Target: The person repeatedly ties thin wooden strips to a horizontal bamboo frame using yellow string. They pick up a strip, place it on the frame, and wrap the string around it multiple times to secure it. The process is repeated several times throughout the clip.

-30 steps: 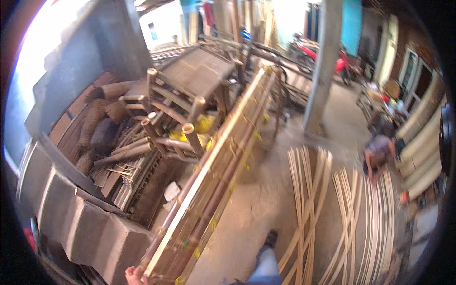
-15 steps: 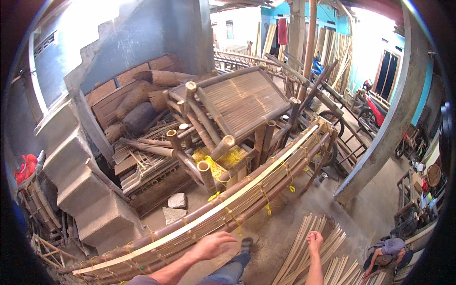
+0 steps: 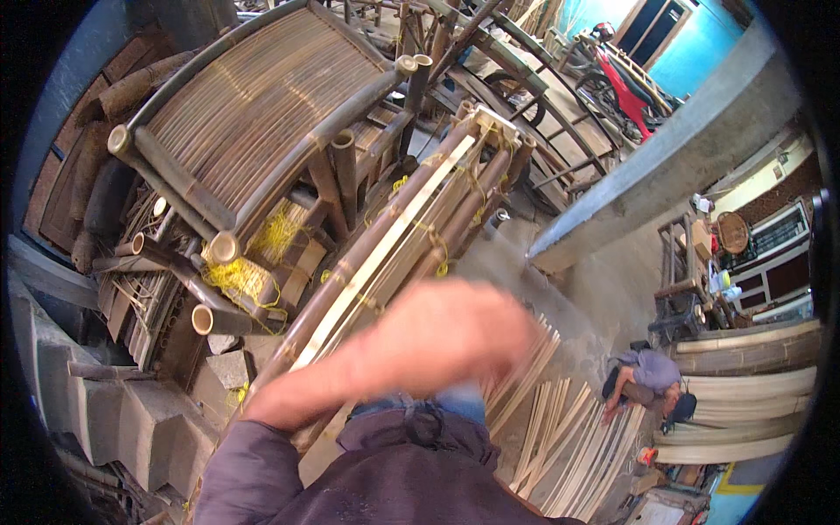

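My left hand (image 3: 446,337) sweeps across the middle of the head view, badly blurred, its forearm rising from a dark purple sleeve (image 3: 254,477) at the lower left. It is in front of a long bundle of bamboo poles (image 3: 411,232) tied with yellow string, which runs from the lower left up to the centre top. Whether the hand touches the bundle or holds anything is hidden by the blur. My right hand is out of sight.
A bamboo furniture frame with a slatted panel (image 3: 254,105) leans at the upper left, over tangled yellow string (image 3: 245,280). Split bamboo strips (image 3: 560,437) lie on the floor. Another person (image 3: 647,381) crouches at the right. A concrete pillar (image 3: 682,149), concrete steps (image 3: 122,420) and a red motorcycle (image 3: 626,79) stand around.
The view has swung closer over the bamboo bundle and furniture frame. My left arm has risen across the centre, and my right hand has left the picture.
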Demonstrator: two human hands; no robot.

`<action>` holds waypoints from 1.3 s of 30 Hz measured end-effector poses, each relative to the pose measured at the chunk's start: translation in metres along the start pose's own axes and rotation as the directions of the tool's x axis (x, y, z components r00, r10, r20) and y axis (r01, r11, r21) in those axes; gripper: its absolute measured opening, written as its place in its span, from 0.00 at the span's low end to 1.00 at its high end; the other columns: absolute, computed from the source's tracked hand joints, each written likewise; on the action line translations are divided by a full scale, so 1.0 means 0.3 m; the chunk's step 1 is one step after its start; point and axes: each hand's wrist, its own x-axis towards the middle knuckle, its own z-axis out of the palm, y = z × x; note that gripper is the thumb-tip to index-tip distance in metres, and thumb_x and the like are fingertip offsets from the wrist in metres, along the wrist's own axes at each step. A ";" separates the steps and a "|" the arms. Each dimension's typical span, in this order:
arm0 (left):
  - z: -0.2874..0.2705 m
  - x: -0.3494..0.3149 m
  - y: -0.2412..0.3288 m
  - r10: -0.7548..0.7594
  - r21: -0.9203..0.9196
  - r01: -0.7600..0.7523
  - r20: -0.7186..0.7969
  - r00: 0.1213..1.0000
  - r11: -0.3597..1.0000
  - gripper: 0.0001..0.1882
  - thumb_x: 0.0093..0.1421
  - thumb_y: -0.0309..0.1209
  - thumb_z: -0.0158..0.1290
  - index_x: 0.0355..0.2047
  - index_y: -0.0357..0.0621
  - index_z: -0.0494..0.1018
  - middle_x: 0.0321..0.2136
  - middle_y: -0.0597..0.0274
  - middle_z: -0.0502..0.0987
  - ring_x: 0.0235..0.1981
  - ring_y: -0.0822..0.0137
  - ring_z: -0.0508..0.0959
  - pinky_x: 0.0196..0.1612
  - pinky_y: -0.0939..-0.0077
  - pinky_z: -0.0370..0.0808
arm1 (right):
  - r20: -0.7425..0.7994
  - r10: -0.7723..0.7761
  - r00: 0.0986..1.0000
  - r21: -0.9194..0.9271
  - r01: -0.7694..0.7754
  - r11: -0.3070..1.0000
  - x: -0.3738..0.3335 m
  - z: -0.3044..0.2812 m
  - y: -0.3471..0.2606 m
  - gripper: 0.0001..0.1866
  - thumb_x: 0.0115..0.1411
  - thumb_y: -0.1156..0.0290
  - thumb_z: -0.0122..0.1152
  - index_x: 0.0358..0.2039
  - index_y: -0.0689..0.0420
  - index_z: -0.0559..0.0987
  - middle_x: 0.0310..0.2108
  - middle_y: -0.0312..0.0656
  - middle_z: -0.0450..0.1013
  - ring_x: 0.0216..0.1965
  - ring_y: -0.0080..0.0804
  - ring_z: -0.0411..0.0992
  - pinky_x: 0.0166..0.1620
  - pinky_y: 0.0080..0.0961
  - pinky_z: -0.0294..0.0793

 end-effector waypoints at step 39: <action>0.563 0.177 -1.138 -0.658 0.306 0.952 -0.722 0.213 -0.027 0.04 0.53 0.30 0.53 0.29 0.47 0.75 0.23 0.61 0.76 0.29 0.62 0.77 0.34 0.66 0.72 | 0.806 0.054 -0.589 0.494 0.619 -0.611 -0.759 0.103 -3.015 0.10 0.48 0.73 0.57 0.32 0.60 0.80 0.28 0.48 0.75 0.38 0.45 0.74 0.40 0.40 0.74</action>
